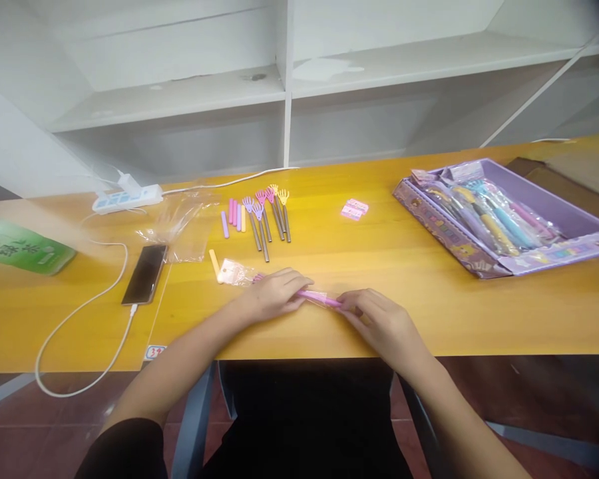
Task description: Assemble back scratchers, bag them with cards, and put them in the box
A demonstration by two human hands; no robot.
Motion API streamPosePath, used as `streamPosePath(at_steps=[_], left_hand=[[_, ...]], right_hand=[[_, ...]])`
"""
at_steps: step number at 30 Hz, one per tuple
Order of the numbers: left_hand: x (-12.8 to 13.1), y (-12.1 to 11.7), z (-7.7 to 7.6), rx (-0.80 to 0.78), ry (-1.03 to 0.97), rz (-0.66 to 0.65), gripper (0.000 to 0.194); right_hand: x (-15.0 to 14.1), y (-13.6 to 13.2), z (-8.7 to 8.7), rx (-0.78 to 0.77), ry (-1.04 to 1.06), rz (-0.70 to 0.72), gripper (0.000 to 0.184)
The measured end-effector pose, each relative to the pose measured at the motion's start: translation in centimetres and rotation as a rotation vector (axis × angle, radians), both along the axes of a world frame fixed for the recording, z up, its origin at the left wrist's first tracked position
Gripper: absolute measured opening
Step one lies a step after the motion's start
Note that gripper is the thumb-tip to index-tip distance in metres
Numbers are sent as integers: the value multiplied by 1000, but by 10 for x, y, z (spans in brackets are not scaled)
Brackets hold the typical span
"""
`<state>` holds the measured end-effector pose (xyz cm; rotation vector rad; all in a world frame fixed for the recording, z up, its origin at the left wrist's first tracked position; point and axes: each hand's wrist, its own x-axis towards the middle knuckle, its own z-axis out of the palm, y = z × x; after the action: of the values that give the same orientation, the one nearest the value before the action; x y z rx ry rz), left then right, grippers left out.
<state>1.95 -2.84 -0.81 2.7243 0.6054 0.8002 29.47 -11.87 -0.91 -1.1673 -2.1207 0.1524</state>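
Observation:
A pink back scratcher (pixel 307 295), partly inside a clear plastic sleeve with a printed card (pixel 233 273) at its left end, lies across the front of the table. My left hand (pixel 278 293) is closed around its middle, hiding part of it. The fingers of my right hand (pixel 374 316) pinch the pink handle end sticking out at the right. Beyond my left hand lie several back scratchers (pixel 259 223) with metal rods and purple, pink or yellow claws. Coloured handle tubes (pixel 236 214) lie beside them, and yellow tubes (pixel 214 265) are nearer, by the card.
A purple display box (pixel 569 249) at the right holds several wrapped back scratchers. Small pink cards (pixel 354 209) lie mid-table. Clear plastic bags (pixel 190 229), a phone (pixel 146 274) on a white cable, a power strip (pixel 130 198) and a green bottle (pixel 24 247) occupy the left.

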Motion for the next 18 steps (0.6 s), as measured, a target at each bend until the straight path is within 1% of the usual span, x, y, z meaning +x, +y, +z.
streamPosePath(at_steps=[8,14,18], left_hand=[[4,-3,1,-40,-17,-83,24],[5,-9,5,-57,-38,-88,19],[4,-9,6,-85,-32,-96,21]], right_hand=[[-16,0,-5,47,55,16,15],[-22,0,-8,63,66,24,17],[-22,0,-8,90,76,21,17]])
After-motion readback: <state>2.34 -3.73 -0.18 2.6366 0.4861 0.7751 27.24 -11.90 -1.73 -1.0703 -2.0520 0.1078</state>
